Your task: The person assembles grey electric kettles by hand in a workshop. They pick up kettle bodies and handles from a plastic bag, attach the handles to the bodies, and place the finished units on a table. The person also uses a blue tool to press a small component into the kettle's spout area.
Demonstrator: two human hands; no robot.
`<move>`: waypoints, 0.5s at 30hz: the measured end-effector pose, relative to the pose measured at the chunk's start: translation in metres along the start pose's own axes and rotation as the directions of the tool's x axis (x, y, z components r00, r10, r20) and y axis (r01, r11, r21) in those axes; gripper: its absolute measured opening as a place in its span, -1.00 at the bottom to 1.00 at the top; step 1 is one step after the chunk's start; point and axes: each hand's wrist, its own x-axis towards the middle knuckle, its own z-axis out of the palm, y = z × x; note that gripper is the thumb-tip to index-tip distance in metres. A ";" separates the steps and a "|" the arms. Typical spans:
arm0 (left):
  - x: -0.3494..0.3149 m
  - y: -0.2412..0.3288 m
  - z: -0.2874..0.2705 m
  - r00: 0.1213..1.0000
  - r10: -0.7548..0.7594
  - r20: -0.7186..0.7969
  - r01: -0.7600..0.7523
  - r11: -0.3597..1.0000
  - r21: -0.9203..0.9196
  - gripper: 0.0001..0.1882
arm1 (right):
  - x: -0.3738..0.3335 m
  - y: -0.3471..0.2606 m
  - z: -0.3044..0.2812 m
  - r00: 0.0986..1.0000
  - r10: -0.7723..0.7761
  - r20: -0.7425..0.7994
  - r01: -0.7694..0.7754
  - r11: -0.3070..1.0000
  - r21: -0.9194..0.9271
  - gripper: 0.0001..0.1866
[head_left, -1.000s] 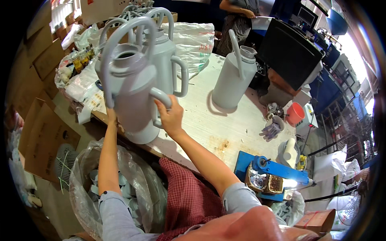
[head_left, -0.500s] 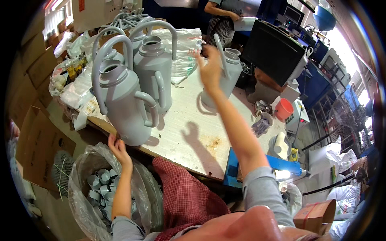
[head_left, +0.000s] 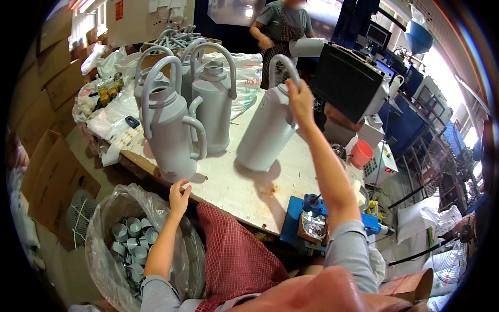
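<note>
My right hand is wrapped round the top of a grey plastic thermos jug, where its carrying handle meets the neck. That jug leans to the right over the white worktable. My left hand is by the near table edge, fingers loosely bent and apart, just below the base of another grey jug. Behind that one stands a further grey jug, with others partly hidden. These jugs have open necks, raised carrying handles and side grips.
Below my left arm, a clear plastic bag holds several grey cup-like parts. A blue device with a box of shiny small pieces sits at the near right edge. Beyond are a red cup, a black panel and a co-worker.
My right hand has closed on the right-hand jug, which has come nearer and now tilts. My left hand has shifted slightly right along the table edge. The view has moved a little.
</note>
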 end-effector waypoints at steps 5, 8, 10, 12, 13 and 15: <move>0.008 0.099 -0.004 0.996 0.008 0.083 0.038 0.845 -0.534 -0.64 | -0.033 -0.104 -0.097 0.976 0.013 0.220 -0.148 0.776 0.613 -0.64; 0.020 0.183 0.007 0.969 0.146 0.198 0.052 0.664 -0.746 -0.55 | -0.093 -0.127 -0.114 0.972 -0.013 0.236 -0.122 0.827 0.549 -0.66; 0.005 0.233 0.030 0.890 0.309 0.335 0.158 0.480 -0.863 -0.28 | -0.150 -0.126 -0.111 0.910 0.100 0.401 -0.325 0.774 0.544 -0.67; -0.032 0.265 0.046 0.739 0.375 0.560 0.313 0.546 -0.777 -0.25 | -0.201 -0.121 -0.112 0.864 0.226 0.451 -0.412 0.832 0.372 -0.66; -0.051 0.276 0.040 0.649 0.364 0.668 0.354 0.632 -0.689 -0.24 | -0.220 -0.112 -0.116 0.847 0.241 0.474 -0.446 0.807 0.386 -0.68; -0.067 0.252 0.056 0.566 0.423 0.708 0.295 0.698 -0.653 -0.30 | -0.248 -0.102 -0.126 0.789 0.292 0.541 -0.555 0.716 0.423 -0.70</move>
